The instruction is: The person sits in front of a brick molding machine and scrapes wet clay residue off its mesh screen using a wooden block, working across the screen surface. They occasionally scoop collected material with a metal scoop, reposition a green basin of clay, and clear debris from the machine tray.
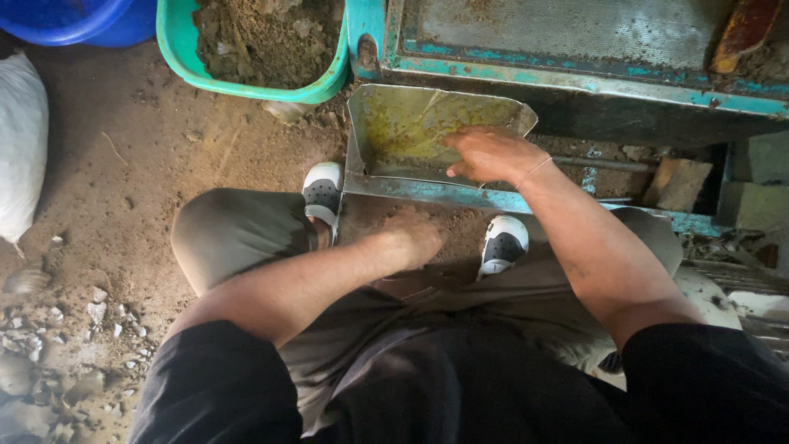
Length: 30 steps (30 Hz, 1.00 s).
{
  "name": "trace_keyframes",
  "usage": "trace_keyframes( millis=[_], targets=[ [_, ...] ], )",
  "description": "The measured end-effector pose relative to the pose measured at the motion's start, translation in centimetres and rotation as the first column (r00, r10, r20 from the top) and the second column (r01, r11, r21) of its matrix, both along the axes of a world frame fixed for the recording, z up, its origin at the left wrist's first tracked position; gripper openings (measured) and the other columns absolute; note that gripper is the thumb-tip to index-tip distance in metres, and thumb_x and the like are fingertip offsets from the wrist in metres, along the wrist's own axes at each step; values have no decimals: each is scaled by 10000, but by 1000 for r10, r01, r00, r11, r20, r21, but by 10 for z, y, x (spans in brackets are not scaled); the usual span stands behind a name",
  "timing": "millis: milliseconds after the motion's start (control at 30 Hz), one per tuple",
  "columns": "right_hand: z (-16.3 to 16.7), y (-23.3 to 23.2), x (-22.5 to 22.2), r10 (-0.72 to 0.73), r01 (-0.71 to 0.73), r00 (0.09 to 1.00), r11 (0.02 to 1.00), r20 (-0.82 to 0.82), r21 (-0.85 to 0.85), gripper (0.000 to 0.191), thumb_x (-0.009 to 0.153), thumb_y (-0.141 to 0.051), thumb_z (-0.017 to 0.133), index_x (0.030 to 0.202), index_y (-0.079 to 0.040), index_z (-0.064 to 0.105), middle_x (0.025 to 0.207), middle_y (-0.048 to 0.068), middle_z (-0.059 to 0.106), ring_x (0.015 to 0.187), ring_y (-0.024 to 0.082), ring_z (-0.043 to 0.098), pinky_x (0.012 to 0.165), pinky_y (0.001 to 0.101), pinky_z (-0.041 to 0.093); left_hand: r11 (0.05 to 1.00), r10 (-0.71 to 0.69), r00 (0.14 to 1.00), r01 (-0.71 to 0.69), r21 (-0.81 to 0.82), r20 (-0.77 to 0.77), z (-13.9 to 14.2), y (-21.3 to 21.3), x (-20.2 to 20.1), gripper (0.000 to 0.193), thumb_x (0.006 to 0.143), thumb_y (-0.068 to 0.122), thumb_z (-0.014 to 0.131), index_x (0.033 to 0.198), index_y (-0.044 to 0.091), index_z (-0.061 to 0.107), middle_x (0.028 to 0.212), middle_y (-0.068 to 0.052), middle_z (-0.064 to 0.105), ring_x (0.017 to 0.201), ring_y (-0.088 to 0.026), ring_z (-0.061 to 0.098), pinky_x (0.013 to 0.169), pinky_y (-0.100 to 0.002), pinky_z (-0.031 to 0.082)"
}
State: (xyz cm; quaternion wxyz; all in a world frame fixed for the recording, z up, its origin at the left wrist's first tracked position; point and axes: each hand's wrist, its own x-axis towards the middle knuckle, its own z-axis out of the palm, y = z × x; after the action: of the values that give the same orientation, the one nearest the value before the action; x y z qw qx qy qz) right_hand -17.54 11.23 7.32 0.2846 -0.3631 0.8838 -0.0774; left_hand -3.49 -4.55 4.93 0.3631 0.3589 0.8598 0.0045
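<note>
I squat over a dirt floor with white clogs on my feet. My right hand [491, 154] rests palm down, fingers together, inside a shallow metal tray [394, 123] stained yellow-brown, at the foot of a teal machine frame [575, 78]. My left hand [417, 237] reaches down between my feet and presses into a pile of brown soil [460, 222] in front of the tray; its fingers are blurred and partly sunk in the soil. Whether it holds any soil is hidden.
A green tub [185, 57] full of clumpy soil stands beyond my left knee. A blue basin [74, 20] is at the top left, a white sack [20, 148] at the left edge. Stones and rubble [49, 345] litter the lower left. Bricks [680, 182] lie under the machine.
</note>
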Motion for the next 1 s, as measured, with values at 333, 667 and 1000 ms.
trace_keyframes(
  millis=[333,667,1000],
  targets=[
    [1,-1,1,10,-10,1000,1000,-11,-8,590,889,-396,730,1374,-92,588,1278,174,662,1244,381,600,1036,509,481,1000,6,1000,-6,10,-5,-2,0,0,369,902,152,645,1263,80,642,1332,-109,643,1271,-301,580,1036,-534,438],
    [5,0,2,-16,16,1000,1000,9,8,595,898,-395,722,1400,-111,576,1294,173,655,1241,392,599,1029,516,480,999,-31,999,32,-30,10,-5,2,0,346,970,191,576,1300,121,650,1369,-100,620,1321,-311,542,1066,-537,422],
    [-4,6,4,-28,28,1000,999,12,-28,612,892,-388,726,1415,-114,565,1346,193,612,1292,388,550,1052,508,448,1000,6,1000,-6,20,7,-2,2,3,372,917,163,609,1286,152,659,1346,-107,622,1272,-314,570,1044,-531,442]
  ],
)
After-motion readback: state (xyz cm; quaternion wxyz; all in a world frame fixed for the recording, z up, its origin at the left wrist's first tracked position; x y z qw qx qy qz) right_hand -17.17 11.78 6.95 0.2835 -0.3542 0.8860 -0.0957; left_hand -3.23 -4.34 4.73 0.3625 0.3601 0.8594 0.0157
